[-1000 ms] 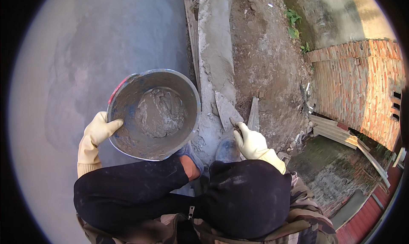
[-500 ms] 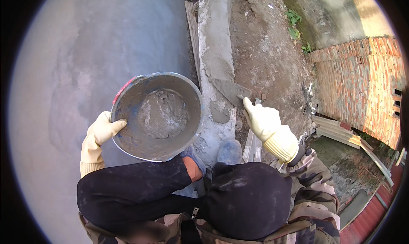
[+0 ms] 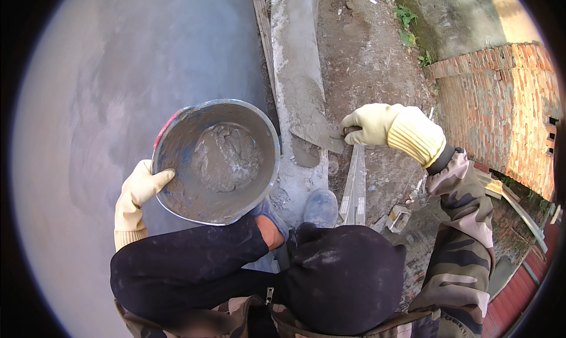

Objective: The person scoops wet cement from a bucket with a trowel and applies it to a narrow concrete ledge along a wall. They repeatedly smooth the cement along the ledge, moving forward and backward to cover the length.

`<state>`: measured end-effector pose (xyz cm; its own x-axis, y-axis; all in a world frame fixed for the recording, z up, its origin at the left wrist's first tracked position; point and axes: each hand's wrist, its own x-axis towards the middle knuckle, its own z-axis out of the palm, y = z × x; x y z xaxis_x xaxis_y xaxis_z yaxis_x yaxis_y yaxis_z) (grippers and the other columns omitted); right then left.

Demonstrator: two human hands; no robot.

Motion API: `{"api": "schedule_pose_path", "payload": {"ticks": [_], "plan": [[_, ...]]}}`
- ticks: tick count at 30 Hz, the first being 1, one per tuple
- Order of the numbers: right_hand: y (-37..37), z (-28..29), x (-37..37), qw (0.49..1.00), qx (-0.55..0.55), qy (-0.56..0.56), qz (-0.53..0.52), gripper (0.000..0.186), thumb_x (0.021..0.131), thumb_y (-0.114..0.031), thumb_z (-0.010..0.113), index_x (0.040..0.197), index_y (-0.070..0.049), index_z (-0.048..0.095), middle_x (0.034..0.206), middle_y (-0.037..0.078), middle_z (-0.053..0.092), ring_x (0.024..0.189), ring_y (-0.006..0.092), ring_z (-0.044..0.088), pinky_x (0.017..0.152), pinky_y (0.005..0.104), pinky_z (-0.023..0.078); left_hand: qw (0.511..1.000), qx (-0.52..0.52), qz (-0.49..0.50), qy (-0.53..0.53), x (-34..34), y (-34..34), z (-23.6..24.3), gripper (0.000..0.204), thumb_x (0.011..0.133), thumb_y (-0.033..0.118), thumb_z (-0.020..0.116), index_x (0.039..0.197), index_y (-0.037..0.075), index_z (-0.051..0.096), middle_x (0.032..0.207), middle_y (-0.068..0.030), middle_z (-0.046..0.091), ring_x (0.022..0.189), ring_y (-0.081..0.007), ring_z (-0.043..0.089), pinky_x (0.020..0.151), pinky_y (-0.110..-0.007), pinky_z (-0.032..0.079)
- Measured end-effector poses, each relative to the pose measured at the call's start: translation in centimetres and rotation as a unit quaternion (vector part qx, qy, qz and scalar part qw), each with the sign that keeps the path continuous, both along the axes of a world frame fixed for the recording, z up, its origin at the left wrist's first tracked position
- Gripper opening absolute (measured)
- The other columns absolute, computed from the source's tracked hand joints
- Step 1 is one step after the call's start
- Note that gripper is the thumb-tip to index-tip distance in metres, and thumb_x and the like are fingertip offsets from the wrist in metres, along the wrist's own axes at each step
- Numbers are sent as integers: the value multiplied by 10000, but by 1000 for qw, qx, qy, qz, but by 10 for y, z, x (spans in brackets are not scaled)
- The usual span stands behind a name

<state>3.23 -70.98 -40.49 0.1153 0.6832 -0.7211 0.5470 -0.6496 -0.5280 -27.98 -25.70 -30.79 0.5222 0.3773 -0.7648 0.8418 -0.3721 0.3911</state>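
Note:
My gloved left hand [image 3: 141,187] grips the rim of a round bucket [image 3: 259,187], thumb inside and fingers outside. Wet grey mortar [image 3: 227,158] covers the bucket's bottom and smears its walls. The glove of my right hand [image 3: 371,124] is closed round the handle of a trowel [image 3: 318,135], whose mortar-coated blade lies tilted over the narrow wall top [image 3: 300,49]. Just below the blade a small lump of mortar [image 3: 306,154] rests on that wall top. Farther along, the surface is spread with smoother grey mortar.
Left of the wall extends a smooth grey surface [image 3: 88,131]. Bare soil [image 3: 359,55] lies to its right, with long boards [image 3: 354,190] near my foot. A brick wall [image 3: 477,102] stands farther right. My shoe [image 3: 321,208] is on the wall top.
My right hand has moved right and up, its wrist turning so the forearm comes from the right. The trowel blade has rotated and lowered slightly toward the lump. The bucket stays nearly still.

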Motion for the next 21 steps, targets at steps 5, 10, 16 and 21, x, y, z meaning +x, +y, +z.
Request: {"api": "schedule_pose_path", "payload": {"ticks": [5, 10, 16, 21], "plan": [[-62, -12, -42, 990, 31, 27, -134, 438, 1037, -381, 709, 1381, -111, 717, 1123, 169, 820, 1095, 360, 776, 971, 458, 594, 1000, -16, 14, -7, -3, 2, -4, 191, 952, 135, 760, 999, -46, 802, 834, 8, 725, 744, -94, 608, 731, -328, 513], [-66, -46, -149, 939, 95, -165, -285, 397, 1074, -355, 659, 1412, -148, 666, 898, 199, 781, 872, 426, 774, 811, 514, 610, 998, -48, 20, -33, -2, 6, -7, 148, 968, 104, 744, 966, -28, 809, 837, 22, 726, 745, -78, 603, 708, -310, 504], [-75, -26, -199, 949, 116, -66, -285, 349, 1094, -384, 606, 1324, -129, 669, 947, 213, 787, 889, 432, 770, 815, 550, 602, 999, -43, -11, -18, 6, 6, -4, 151, 967, 103, 752, 973, -37, 810, 838, 27, 732, 747, -77, 609, 716, -314, 509], [-65, -28, -161, 914, 104, -129, -369, 355, 1096, -391, 592, 1324, -127, 654, 957, 201, 793, 917, 437, 767, 837, 546, 599, 998, -52, -12, -27, 5, 10, -5, 158, 978, 110, 759, 998, -37, 814, 860, 25, 748, 755, -79, 618, 721, -321, 516]]}}
